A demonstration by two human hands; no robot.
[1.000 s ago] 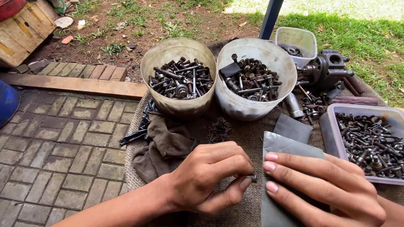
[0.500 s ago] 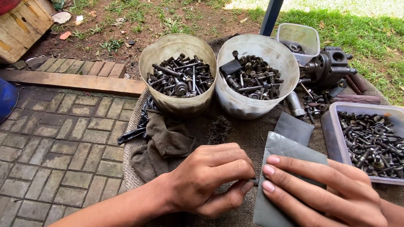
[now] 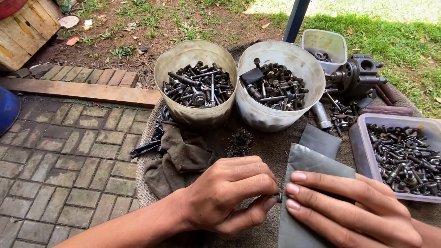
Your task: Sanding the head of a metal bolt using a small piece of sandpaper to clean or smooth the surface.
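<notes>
Left hand [image 3: 229, 195] at about 6 o'clock in the head view, fingers curled in tight, thumb and forefinger pinched on a small dark metal part [image 3: 278, 197]; only a sliver of it shows at the fingertips, so its kind cannot be told. Right hand [image 3: 353, 211] at 4 o'clock, fingers stretched nearly flat and pressed on a grey abrasive sheet [image 3: 312, 170], its fingertips just beside the pinched part; it clasps nothing, only pins the sheet down. The wrist runs off the lower edge, and the sheet's lower half is hidden under that hand. Both hands work over a brown burlap-covered surface [image 3: 271, 147]. Just past the left hand, at 9 to 10 o'clock from it, a crumpled brown rag [image 3: 179, 156] with a black strip poking out from under it; beside it a small dark wire brush [image 3: 240, 142], bristles hard to make out. A second grey sheet [image 3: 321, 140] lies just beyond the first. At 3 o'clock, a clear rectangular tub [image 3: 363, 138] of bolts and nuts, cut off by the right edge. Farther, at 12 o'clock, two round buckets touching each other: the tan bucket [image 3: 195, 50] and the white bucket [image 3: 275, 50], both full of dark bolts. At 1 to 2 o'clock, a dark cast metal pump body [image 3: 356, 76] and a small clear container [image 3: 324, 41] behind it. Brick paving [image 3: 59, 151] at 9 o'clock.
</notes>
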